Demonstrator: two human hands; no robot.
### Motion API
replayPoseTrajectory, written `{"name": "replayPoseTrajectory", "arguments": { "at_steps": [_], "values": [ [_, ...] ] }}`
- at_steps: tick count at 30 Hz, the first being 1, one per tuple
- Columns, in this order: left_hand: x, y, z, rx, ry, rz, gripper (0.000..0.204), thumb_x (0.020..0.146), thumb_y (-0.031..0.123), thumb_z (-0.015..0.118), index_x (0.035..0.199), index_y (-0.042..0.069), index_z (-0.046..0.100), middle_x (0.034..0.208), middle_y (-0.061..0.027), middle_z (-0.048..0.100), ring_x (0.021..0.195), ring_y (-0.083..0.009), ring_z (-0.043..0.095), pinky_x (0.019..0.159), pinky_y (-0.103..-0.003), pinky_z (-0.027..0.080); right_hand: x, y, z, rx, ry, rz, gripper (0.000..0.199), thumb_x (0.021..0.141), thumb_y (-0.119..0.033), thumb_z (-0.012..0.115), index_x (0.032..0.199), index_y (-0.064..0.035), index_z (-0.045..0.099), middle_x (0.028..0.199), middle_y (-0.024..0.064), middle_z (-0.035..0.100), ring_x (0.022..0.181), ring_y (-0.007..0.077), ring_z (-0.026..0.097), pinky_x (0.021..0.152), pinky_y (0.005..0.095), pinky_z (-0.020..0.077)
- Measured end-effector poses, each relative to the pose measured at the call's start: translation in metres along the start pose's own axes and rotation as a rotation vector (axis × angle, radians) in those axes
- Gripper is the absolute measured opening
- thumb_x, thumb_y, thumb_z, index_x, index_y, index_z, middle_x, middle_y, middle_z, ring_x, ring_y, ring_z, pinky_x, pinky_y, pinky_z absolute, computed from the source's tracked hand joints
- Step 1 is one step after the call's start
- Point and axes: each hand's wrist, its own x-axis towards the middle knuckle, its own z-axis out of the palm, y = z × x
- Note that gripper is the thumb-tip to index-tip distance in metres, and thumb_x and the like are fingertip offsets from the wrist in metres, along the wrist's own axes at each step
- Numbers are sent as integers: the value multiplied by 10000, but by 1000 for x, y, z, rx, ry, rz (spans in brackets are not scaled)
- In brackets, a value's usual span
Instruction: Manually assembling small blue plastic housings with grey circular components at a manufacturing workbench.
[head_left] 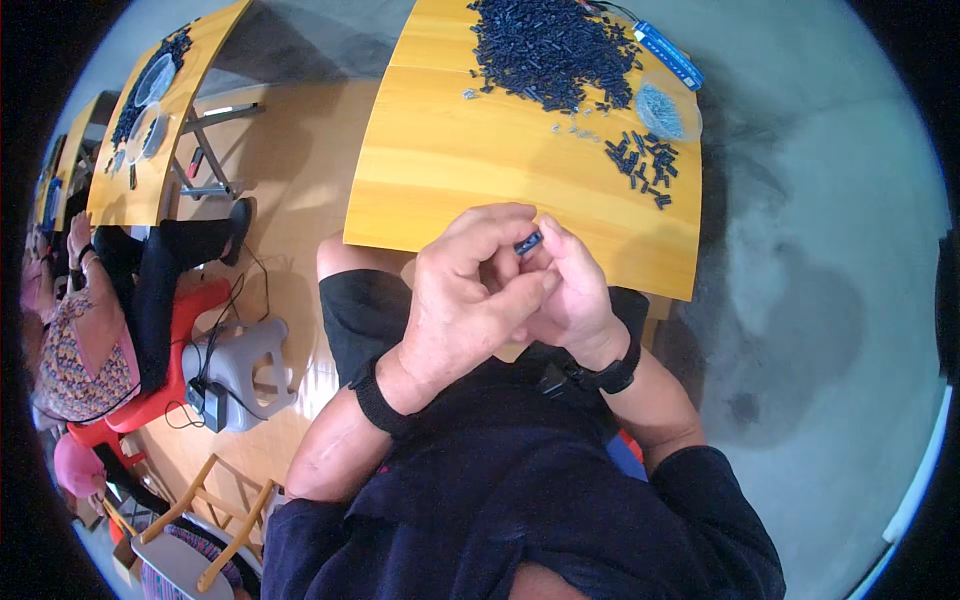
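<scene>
My left hand [462, 290] and my right hand [572, 290] meet above my lap, just off the near edge of the table. Between their curled fingers is a small black plastic piece [528, 243], with a bit of bright metal showing on it. The left index finger and thumb close around it from the left. From the right, fingertips press against it. The inner fingertips partly hide the piece, so its full shape is not visible. Similar black pieces lie on the yellow table [450, 150], in a large heap [550, 50] and a smaller scattered group [645, 165].
A clear tub of small metal parts [660, 110] stands at the table's right edge, below a blue box [668, 55]. Loose metal bits [575, 130] lie by the heap. At left, another person [90, 340] sits near a second table [150, 150] and a grey stool [245, 365].
</scene>
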Motion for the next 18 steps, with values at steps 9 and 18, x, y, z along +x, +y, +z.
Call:
{"name": "replayPoseTrajectory", "arguments": {
  "at_steps": [9,18],
  "values": [
    [0,-9,6,-81,216,73,249,708,-27,684,954,-26,648,1113,-184,616,940,-215,642,800,-294,507,0,2,0,18,20,1,561,996,-436,281,956,51,556,770,132,588,544,208,564,492,317,493],
    [-1,-6,3,-14,172,108,182,713,-50,690,891,-13,679,1068,-171,625,845,-152,651,703,-254,514,-1,3,1,103,10,57,572,985,-440,306,1027,78,545,791,139,604,545,217,584,521,345,530]
  ]
}}
